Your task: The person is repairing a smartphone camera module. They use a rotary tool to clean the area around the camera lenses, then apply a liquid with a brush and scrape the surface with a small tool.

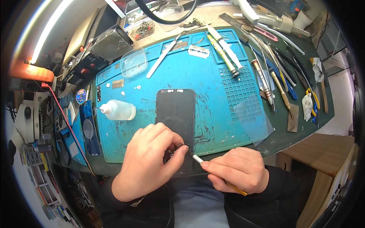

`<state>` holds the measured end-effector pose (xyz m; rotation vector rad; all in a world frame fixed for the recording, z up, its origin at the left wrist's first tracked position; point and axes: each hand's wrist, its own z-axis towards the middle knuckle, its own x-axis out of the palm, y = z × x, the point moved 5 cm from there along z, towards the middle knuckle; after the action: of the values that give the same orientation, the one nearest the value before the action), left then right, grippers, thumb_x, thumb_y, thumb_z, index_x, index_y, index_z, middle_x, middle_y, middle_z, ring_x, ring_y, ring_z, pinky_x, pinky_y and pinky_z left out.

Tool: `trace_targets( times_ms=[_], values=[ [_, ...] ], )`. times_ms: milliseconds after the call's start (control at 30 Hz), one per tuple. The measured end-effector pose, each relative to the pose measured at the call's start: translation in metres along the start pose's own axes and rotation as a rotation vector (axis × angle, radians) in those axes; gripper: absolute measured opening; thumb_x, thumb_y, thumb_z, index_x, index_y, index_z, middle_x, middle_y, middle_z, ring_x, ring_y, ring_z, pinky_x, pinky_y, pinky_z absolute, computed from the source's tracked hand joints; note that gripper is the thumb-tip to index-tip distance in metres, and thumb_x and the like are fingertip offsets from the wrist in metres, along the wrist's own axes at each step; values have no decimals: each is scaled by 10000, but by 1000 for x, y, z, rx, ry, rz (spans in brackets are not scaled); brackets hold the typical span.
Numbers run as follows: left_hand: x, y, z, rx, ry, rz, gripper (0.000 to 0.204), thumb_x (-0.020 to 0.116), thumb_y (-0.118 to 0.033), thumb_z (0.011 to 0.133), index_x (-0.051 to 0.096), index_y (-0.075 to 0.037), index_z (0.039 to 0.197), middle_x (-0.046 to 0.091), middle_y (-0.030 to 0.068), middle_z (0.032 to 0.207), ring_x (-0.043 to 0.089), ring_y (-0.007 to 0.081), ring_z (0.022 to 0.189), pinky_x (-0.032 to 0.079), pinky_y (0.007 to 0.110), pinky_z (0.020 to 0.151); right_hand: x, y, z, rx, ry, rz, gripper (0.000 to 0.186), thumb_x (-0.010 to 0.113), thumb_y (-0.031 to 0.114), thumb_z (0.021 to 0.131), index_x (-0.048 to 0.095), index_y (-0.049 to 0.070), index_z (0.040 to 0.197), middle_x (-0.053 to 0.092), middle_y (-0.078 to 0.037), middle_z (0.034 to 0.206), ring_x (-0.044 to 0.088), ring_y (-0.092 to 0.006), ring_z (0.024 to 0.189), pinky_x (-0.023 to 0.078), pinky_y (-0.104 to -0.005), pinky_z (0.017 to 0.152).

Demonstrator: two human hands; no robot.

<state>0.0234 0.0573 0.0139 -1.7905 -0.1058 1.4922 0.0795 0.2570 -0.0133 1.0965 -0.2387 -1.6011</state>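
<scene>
A dark rectangular phone-shaped piece lies on the blue mat. Over its lower end, my left hand is closed with fingertips pinched on a small dark part, mostly hidden by the fingers. To its right, my right hand grips a slim tool with a silver section and yellow handle, its dark tip at the small part by my left fingertips. A translucent dropper bottle lies on its side just up and left of my left hand.
A clear box, razor blade and white spudger lie at the back of the mat. Many hand tools crowd the right side. A red cable runs down the left. A wooden cabinet stands lower right.
</scene>
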Motion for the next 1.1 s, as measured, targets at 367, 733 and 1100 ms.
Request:
trace_targets(
  times_ms=[367, 733, 1100],
  values=[
    [-3, 2, 2, -40, 39, -70, 118, 786, 39, 890, 685, 1, 935, 649, 76, 894, 618, 190, 754, 495, 328, 680, 1, -2, -2, 17, -51, 32, 186, 831, 104, 897, 823, 31, 1067, 784, -52, 866, 714, -186, 653, 516, -311, 552],
    [-3, 0, 2, -11, 55, -33, 138, 767, 67, 859, 659, 14, 926, 631, 81, 888, 595, 207, 768, 478, 332, 679, -1, -3, -2, 16, -78, 47, 290, 854, 67, 855, 786, -25, 1122, 745, -70, 886, 691, -206, 640, 556, -333, 568],
    [-3, 2, 1, -46, 56, -37, 141, 769, 62, 860, 656, 3, 921, 625, 73, 888, 587, 199, 779, 476, 326, 693, 1, -3, -2, 21, -75, 57, 284, 857, 55, 842, 784, -33, 1102, 736, -71, 869, 696, -218, 653, 563, -346, 576]
  ],
)
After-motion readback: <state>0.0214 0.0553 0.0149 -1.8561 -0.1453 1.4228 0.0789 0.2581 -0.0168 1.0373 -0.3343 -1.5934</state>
